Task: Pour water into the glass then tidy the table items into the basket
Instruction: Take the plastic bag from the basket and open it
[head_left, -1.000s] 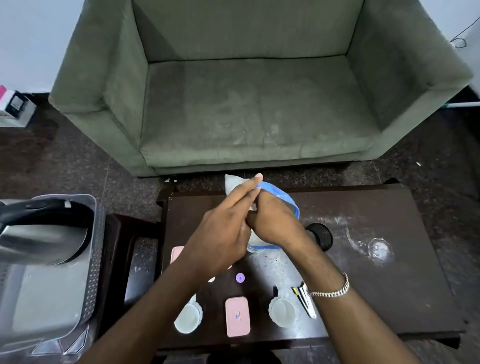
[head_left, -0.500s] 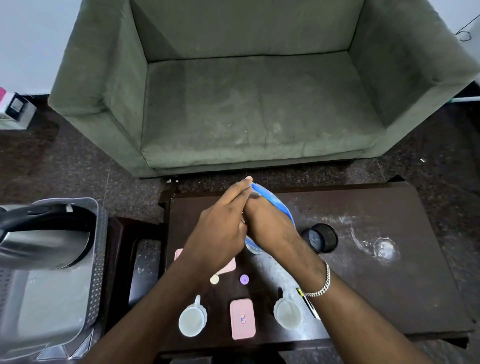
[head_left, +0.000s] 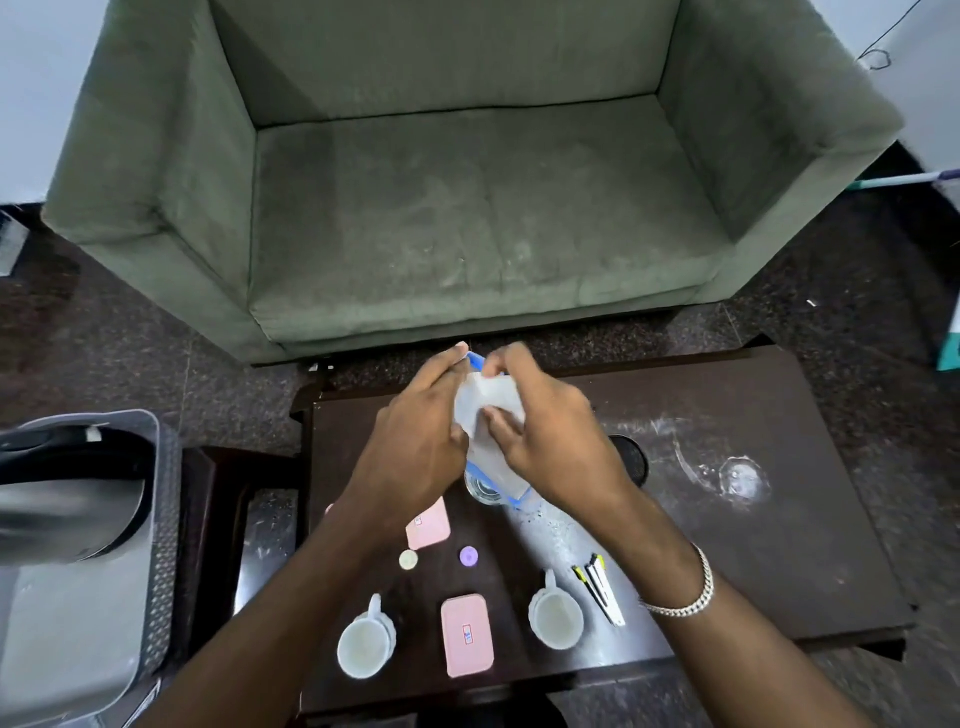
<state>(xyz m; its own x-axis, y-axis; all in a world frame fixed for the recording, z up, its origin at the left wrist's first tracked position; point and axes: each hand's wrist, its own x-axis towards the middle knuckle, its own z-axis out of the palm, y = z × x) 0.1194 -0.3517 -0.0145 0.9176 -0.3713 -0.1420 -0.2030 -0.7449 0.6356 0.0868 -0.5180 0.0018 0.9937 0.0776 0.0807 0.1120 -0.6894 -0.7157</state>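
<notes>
Left hand (head_left: 415, 447): raised over the counter, fingers stretched toward the far side, closed on the left side of a held pouch.
Right hand (head_left: 550, 436): just beside the left, fingers curled, thumb pressed on the pouch's face.
Forearms: both reach in from the near edge, converging.
Right wrist: wears a chain bracelet.

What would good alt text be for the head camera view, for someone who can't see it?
Seen from above, a person's left hand and right hand squeeze a blue-edged water pouch, tilted down over a glass on a dark coffee table. Nearer the person lie two white cups, two pink cases and pens; a grey basket holding a kettle sits left, a green sofa beyond.
</notes>
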